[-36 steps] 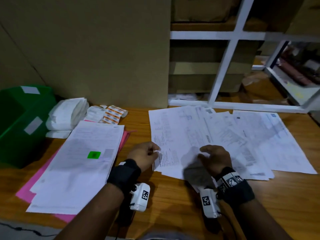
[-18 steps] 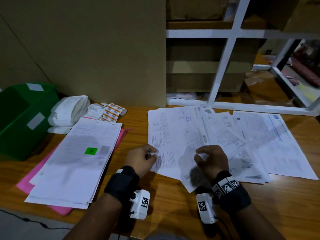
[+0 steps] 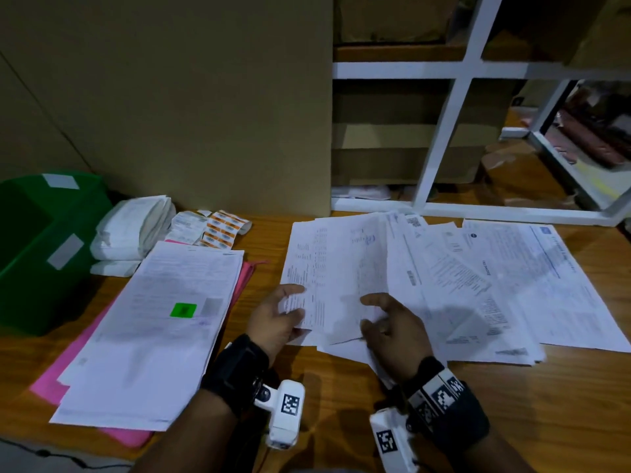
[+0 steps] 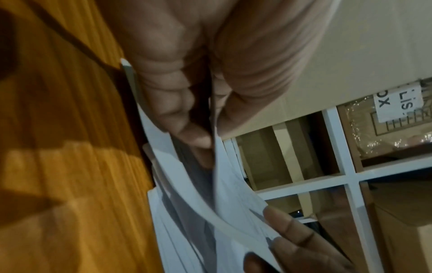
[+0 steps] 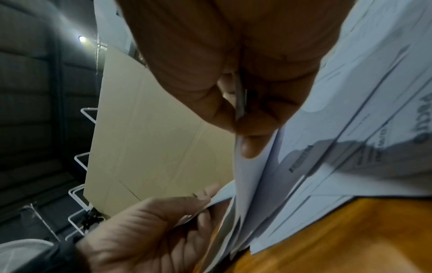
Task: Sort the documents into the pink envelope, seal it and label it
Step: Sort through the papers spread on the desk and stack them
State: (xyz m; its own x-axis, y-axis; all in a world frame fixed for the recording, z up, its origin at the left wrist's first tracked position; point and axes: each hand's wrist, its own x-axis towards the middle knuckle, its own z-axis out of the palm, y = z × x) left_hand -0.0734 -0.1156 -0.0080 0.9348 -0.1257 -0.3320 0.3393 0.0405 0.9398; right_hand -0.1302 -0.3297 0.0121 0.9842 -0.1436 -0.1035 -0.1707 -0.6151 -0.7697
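Note:
Printed white documents (image 3: 444, 278) lie fanned across the right half of the wooden table. My left hand (image 3: 283, 312) pinches the left edge of the top sheets (image 3: 334, 268), thumb above and fingers below; the left wrist view shows that pinched paper (image 4: 224, 184) close up. My right hand (image 3: 386, 322) pinches the near edge of the same sheets (image 5: 252, 184), lifting it slightly off the pile. The pink envelope (image 3: 54, 380) lies at the left, mostly covered by a stack of papers (image 3: 153, 322) bearing a green sticker (image 3: 183, 309).
A green bin (image 3: 41, 247) stands at the far left. Folded white bundles (image 3: 133, 230) and orange-striped label sheets (image 3: 218, 230) lie behind the stack. A cardboard panel (image 3: 187, 97) rises behind the table, with a white shelf frame (image 3: 454, 107) holding boxes at the back right.
Both hands have taken hold of the top sheets and raised their near edge off the pile. The head view has shifted slightly closer.

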